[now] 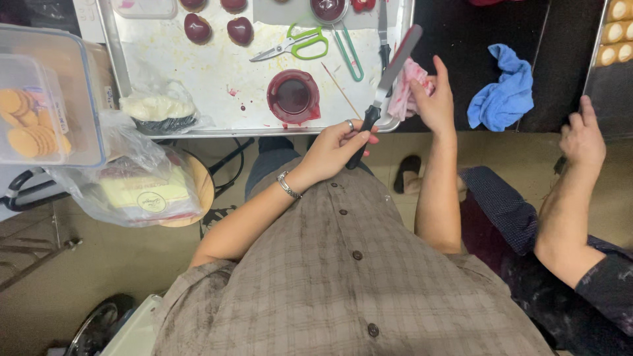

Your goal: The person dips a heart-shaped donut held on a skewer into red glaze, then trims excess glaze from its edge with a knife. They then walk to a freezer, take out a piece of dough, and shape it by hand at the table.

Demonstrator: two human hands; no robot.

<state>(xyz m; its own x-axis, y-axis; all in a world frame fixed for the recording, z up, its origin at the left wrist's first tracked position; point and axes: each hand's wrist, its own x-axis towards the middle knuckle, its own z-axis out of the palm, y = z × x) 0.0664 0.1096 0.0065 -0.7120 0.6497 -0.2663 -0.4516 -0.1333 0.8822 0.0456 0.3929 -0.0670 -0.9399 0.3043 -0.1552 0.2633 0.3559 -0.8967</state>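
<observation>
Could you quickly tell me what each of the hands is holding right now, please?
Left hand: closed on the black handle of the spatula.
Right hand: closed on the pink cloth against the blade.

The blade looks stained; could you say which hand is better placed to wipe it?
Probably the right hand: it holds the pink cloth at the palette knife; the left hand grips its handle.

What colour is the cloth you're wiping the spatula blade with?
Pink, stained red, held in the right hand; the cloth shows in the head view.
</observation>
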